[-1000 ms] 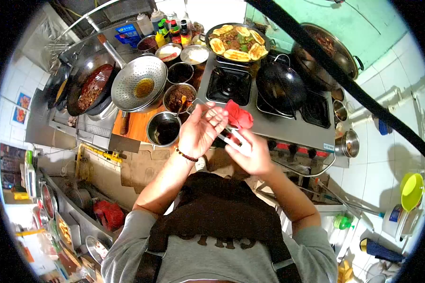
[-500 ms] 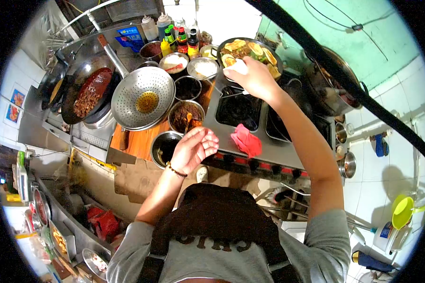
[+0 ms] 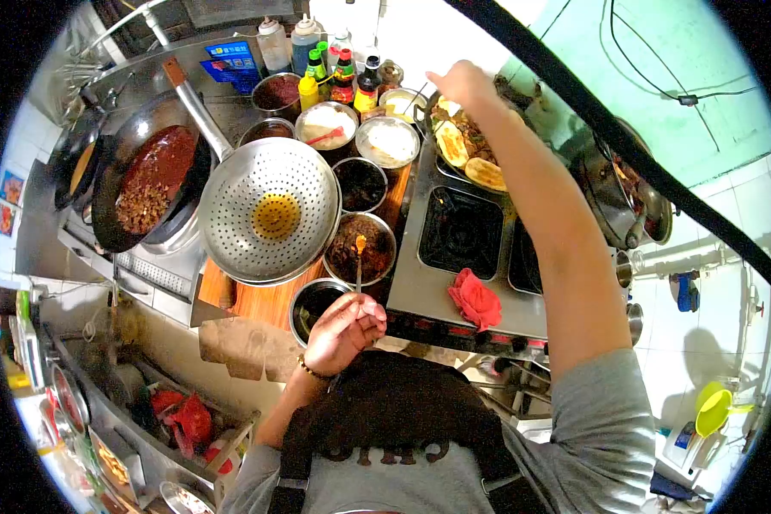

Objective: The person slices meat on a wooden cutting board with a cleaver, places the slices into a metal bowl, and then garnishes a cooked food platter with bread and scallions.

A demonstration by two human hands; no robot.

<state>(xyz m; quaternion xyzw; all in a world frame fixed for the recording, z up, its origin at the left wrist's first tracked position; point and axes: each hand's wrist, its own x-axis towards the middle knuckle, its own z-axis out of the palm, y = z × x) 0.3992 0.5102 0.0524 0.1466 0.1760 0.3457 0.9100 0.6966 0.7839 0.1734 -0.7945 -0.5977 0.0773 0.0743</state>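
Observation:
My left hand [image 3: 344,332] is raised palm up just below the bowl of brown sauce [image 3: 360,248], fingers curled, with nothing visible in them. A spoon [image 3: 361,257] stands in that bowl, its handle ending beside my fingertips. My right hand [image 3: 467,86] reaches across the upper left of the round pan of flat yellow pieces and chopped food [image 3: 454,144]. Its fingertips are pinched at the top of a thin metal handle [image 3: 418,97] that rises from a small bowl [image 3: 402,106]. A crumpled red cloth [image 3: 475,300] lies on the stove front.
Stacked strainers [image 3: 270,210] sit left of the sauce bowls. Farther left is a wok of red sauce [image 3: 156,176]. Sauce bottles [image 3: 343,77] stand at the back, beside bowls of white powder [image 3: 388,141]. A large pot [image 3: 612,188] is at the right, partly behind a black bar.
My right hand, first beside my left over the stove front, has moved up to the small bowl by the pan. The red cloth now rests on the stove. My left hand's fingers have curled in.

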